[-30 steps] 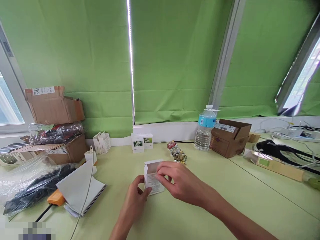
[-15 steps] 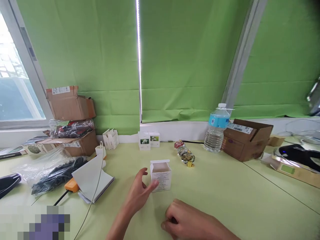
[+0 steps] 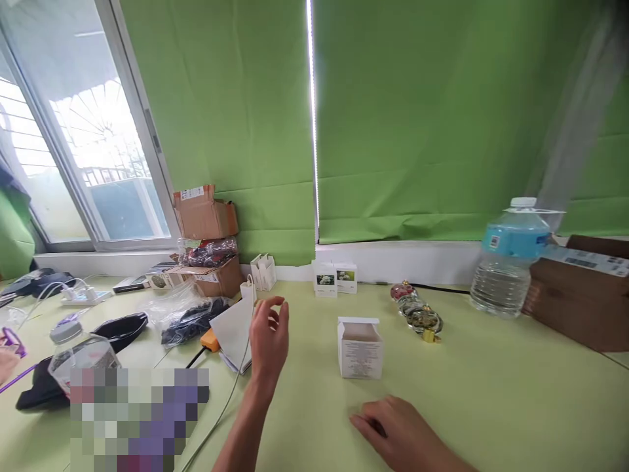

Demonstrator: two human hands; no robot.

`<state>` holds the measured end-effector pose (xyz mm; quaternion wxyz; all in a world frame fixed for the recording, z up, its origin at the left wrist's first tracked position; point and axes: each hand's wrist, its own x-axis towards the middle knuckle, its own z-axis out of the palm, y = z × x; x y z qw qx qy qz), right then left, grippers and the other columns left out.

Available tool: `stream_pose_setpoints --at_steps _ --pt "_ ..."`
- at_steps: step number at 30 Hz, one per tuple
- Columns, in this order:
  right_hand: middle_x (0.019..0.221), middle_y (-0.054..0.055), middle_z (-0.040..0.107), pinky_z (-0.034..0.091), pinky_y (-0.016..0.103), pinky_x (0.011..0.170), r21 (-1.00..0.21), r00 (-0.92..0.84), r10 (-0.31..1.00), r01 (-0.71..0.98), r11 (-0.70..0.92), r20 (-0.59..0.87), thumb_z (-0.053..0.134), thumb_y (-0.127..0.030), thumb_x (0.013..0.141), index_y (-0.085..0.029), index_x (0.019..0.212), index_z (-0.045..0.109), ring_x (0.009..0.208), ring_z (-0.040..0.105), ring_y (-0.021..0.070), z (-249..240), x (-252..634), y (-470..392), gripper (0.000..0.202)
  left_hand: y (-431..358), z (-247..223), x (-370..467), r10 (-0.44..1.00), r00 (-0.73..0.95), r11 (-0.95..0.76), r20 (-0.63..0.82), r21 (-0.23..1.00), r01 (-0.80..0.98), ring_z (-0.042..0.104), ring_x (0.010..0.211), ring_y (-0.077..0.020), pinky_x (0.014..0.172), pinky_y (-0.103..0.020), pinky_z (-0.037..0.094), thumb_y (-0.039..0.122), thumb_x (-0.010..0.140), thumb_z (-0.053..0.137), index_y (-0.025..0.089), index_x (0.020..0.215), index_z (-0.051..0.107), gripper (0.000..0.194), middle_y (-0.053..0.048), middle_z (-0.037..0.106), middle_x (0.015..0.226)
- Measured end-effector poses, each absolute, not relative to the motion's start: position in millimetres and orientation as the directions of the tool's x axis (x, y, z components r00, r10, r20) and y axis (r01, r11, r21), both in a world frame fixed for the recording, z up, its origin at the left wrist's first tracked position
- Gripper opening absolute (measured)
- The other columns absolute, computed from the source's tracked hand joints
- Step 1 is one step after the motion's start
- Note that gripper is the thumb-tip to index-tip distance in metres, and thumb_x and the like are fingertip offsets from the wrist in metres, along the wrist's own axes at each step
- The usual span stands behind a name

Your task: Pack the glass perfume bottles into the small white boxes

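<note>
A small white box (image 3: pixel 362 357) with printed text stands on the green table (image 3: pixel 472 393), its top uncovered and a flap raised at the back. Left of it, my left hand (image 3: pixel 270 334) is raised, fingers bent and apart, touching nothing; the white papers and a cable are close beside it. My right hand (image 3: pixel 393 426) rests in front of the box with its fingers curled together, and whatever may be inside them is hidden.
Two small white boxes (image 3: pixel 325 280) with flower pictures stand near the wall. Further right are shiny round ornaments (image 3: pixel 417 314), a water bottle (image 3: pixel 506 269) and a cardboard box (image 3: pixel 580 301). At left are stacked cartons (image 3: pixel 204 217), a plastic bag (image 3: pixel 170 308) and papers (image 3: pixel 232 331).
The view has turned left. My left hand has come away from the white box and moved left and up. My right hand stays curled near the box.
</note>
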<state>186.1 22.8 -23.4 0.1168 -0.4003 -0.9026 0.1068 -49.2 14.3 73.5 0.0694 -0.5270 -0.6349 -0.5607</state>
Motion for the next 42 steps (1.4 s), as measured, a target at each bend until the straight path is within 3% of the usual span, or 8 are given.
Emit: stream_pose_setpoints --at_steps 4,6,10,13,17,27,35,42 --pt "0.057 0.003 0.063 0.016 0.030 0.053 -0.283 -0.653 0.746 0.697 0.659 0.131 0.032 -0.041 0.097 -0.018 0.057 0.049 0.051 0.047 0.0126 -27.0 186.3 23.9 0.049 20.2 68.9 -93.5 0.513 -0.514 -0.031 0.687 0.613 0.789 0.061 0.073 -0.0151 0.066 -0.028 0.052 0.042 0.092 0.044 0.021 0.095 0.062 0.027 -0.004 0.065 0.095" --pt "0.060 0.003 0.065 0.016 0.030 0.054 -0.286 -0.659 0.739 0.688 0.667 0.137 0.032 -0.040 0.097 -0.019 0.059 0.052 0.056 0.053 0.0149 -28.3 186.6 23.7 0.048 18.4 61.9 -114.7 0.454 -0.545 0.071 0.705 0.581 0.811 0.058 0.098 -0.0224 0.083 -0.035 0.050 0.040 0.090 0.046 0.021 0.101 0.063 0.028 -0.008 0.062 0.108" --pt "0.063 0.003 0.067 0.018 0.030 0.055 -0.304 -0.663 0.734 0.676 0.671 0.146 0.034 -0.039 0.097 -0.020 0.063 0.057 0.061 0.058 0.0176 -30.2 187.3 23.6 0.046 11.3 46.0 -148.7 0.357 -0.583 0.275 0.730 0.514 0.812 0.031 0.132 -0.0329 0.110 -0.049 0.025 0.040 0.089 0.046 0.014 0.120 0.057 0.042 -0.016 0.043 0.137" --pt "0.063 0.003 0.067 0.018 0.031 0.055 -0.309 -0.654 0.743 0.684 0.661 0.142 0.035 -0.040 0.097 -0.021 0.062 0.057 0.062 0.058 0.0186 -32.5 186.8 24.9 0.046 8.6 34.3 -163.5 0.386 -0.580 0.372 0.717 0.454 0.809 0.021 0.137 -0.0365 0.111 -0.053 0.021 0.035 0.086 0.050 0.013 0.119 0.059 0.041 -0.018 0.041 0.140" --pt "0.060 0.004 0.065 0.017 0.031 0.054 -0.289 -0.650 0.750 0.700 0.653 0.122 0.034 -0.042 0.097 -0.020 0.061 0.056 0.058 0.056 0.0187 -34.8 185.9 25.9 0.048 7.8 25.1 -168.2 0.446 -0.563 0.428 0.696 0.387 0.817 0.022 0.136 -0.0376 0.107 -0.054 0.026 0.027 0.083 0.051 0.015 0.106 0.067 0.030 -0.017 0.048 0.134" --pt "0.061 0.004 0.064 0.017 0.031 0.054 -0.305 -0.643 0.758 0.704 0.641 0.109 0.033 -0.042 0.097 -0.020 0.059 0.052 0.057 0.054 0.0180 -27.1 185.5 21.7 0.047 7.7 24.1 -170.4 0.470 -0.520 0.397 0.713 0.355 0.846 0.042 0.122 -0.0320 0.100 -0.046 0.036 0.030 0.081 0.053 0.019 0.081 0.072 0.022 -0.012 0.065 0.109" --pt "0.058 0.004 0.062 0.016 0.030 0.054 -0.285 -0.653 0.746 0.696 0.659 0.128 0.034 -0.039 0.096 -0.020 0.059 0.053 0.054 0.053 0.0170 -26.9 185.2 21.3 0.046 1.4 45.6 -163.4 0.242 -0.512 0.289 0.824 0.443 0.849 0.056 0.105 -0.0243 0.096 -0.037 0.041 0.039 0.089 0.048 0.020 0.094 0.068 0.028 -0.007 0.066 0.107" --pt "0.059 0.004 0.064 0.016 0.030 0.054 -0.265 -0.646 0.752 0.708 0.655 0.133 0.034 -0.040 0.097 -0.020 0.060 0.054 0.055 0.053 0.0166 -27.7 185.7 21.0 0.047 -4.5 50.7 -159.7 -0.025 -0.414 0.139 0.910 0.413 0.900 0.058 0.111 -0.0216 0.100 -0.038 0.042 0.024 0.087 0.054 0.023 0.101 0.070 0.021 -0.007 0.063 0.120"
